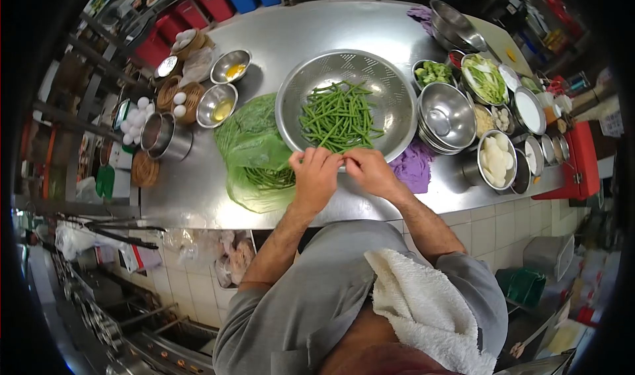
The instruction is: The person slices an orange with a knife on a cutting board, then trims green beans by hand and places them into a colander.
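Observation:
A large perforated steel colander (291, 110) stands on the steel table, with a heap of cut green beans (338, 115) inside. My left hand (317, 170) and my right hand (368, 170) meet at its near rim. Both are closed, fingertips pinched close together on what looks like a thin green bean, mostly covered by the fingers. Left of the colander lies a green plastic bag (248, 133), its mouth showing more long green beans (270, 178) beside my left hand. Purple cloth (413, 166) is bunched near my right hand.
Stacked steel bowls (448, 115), a bowl of broccoli (433, 74) and a bowl of pale slices (496, 160) crowd the right side. At left are bowls of cracked egg (217, 105), a steel pot (173, 140) and white eggs (137, 118). The table edge runs before me.

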`<state>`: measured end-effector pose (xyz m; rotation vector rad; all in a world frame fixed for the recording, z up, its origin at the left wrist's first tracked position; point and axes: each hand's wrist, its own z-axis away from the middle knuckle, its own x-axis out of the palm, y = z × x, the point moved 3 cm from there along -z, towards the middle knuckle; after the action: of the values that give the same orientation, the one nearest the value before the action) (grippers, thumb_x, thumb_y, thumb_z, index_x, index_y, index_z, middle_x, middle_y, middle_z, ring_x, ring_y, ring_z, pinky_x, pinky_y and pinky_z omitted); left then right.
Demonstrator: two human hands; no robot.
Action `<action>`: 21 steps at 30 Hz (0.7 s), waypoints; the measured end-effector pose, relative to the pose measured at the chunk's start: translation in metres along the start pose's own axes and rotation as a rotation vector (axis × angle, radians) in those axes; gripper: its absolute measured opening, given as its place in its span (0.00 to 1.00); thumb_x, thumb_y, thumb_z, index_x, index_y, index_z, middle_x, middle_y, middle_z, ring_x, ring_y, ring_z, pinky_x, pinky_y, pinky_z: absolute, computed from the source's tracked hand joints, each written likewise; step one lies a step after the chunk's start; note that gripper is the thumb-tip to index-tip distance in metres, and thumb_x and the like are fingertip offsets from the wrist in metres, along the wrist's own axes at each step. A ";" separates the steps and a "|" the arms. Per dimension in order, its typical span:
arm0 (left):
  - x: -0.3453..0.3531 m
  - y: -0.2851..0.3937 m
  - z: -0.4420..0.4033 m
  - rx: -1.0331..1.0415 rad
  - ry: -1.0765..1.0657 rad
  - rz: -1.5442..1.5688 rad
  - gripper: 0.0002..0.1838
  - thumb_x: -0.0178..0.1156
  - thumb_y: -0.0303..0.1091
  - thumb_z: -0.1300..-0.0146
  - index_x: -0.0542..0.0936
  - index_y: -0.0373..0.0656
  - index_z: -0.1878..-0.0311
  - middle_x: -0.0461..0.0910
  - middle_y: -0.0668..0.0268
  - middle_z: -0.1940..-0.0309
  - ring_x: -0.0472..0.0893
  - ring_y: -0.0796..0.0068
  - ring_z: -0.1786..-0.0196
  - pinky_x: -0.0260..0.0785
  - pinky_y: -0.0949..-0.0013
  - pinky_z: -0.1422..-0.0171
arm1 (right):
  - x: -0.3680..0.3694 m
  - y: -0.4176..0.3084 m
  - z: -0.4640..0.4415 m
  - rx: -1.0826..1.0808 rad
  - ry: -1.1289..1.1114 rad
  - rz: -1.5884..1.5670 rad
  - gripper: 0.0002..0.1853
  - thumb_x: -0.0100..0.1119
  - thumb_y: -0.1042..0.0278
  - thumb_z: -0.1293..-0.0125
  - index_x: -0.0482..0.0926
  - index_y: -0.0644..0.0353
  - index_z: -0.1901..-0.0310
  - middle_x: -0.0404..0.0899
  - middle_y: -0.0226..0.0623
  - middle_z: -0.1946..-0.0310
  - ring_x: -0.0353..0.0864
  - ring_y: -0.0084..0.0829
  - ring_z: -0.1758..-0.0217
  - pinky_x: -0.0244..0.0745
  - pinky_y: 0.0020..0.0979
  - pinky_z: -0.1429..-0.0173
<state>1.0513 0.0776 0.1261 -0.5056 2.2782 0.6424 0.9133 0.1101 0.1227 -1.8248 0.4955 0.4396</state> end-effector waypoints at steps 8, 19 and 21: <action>0.035 -0.004 -0.013 -0.360 0.149 0.586 0.06 0.61 0.28 0.43 0.77 0.41 0.62 0.75 0.65 0.66 0.73 0.63 0.63 0.61 0.60 0.54 | 0.001 0.033 0.015 0.539 0.224 -0.877 0.07 0.49 0.72 0.37 0.77 0.64 0.66 0.74 0.28 0.80 0.69 0.18 0.81 0.65 0.22 0.75; -0.064 -0.045 0.033 -0.555 0.394 0.347 0.08 0.58 0.22 0.41 0.79 0.36 0.58 0.78 0.61 0.60 0.78 0.71 0.61 0.70 0.73 0.55 | 0.080 -0.016 -0.014 -0.202 -0.346 -0.159 0.09 0.53 0.80 0.45 0.77 0.65 0.61 0.74 0.45 0.69 0.75 0.43 0.66 0.71 0.37 0.61; -0.051 -0.070 0.066 -0.663 0.293 0.260 0.07 0.57 0.22 0.41 0.79 0.36 0.59 0.78 0.60 0.60 0.78 0.68 0.60 0.70 0.71 0.54 | 0.108 -0.010 -0.031 -0.242 -0.315 -0.085 0.10 0.51 0.81 0.45 0.77 0.65 0.61 0.73 0.46 0.66 0.74 0.44 0.62 0.70 0.38 0.59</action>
<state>1.1573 0.0680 0.1002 -0.6455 2.3887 1.5660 1.0114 0.0709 0.0828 -1.9517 0.1520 0.7387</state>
